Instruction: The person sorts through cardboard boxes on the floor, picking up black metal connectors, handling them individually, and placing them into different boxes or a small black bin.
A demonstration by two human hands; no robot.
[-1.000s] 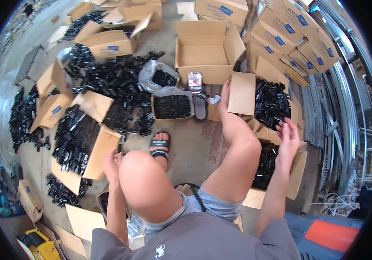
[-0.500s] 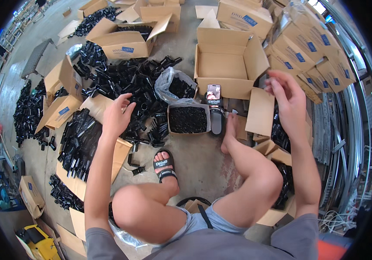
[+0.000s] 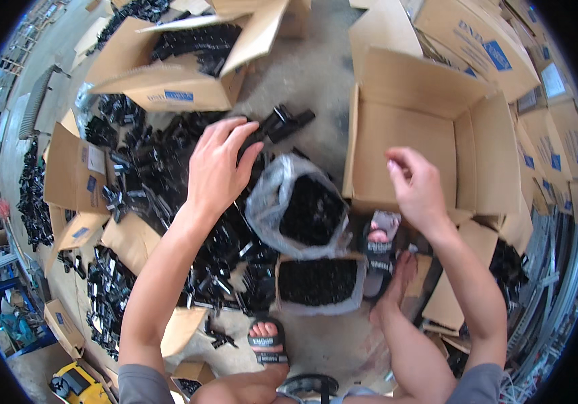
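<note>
The concrete floor (image 3: 309,67) is crowded with cardboard boxes. The biggest near the hands is an open, empty cardboard box (image 3: 424,135), lying just past the right hand (image 3: 415,188), which hovers over its front wall. That hand's fingers are curled narrow, thumb meeting fingertips; whether something tiny sits between them I cannot tell. Beyond the left hand (image 3: 218,168) sits another open box (image 3: 181,60) filled with black parts. Beneath and around the left hand spreads a heap of black plastic parts (image 3: 168,175) on the floor; the hand is spread wide, fingers reaching down onto the heap, holding nothing. Between the two hands lies a clear plastic bag (image 3: 296,209) of small black pieces, and nearer the person, a low tray (image 3: 319,283) of the same. A sandalled foot (image 3: 265,340) rests below the tray.
</note>
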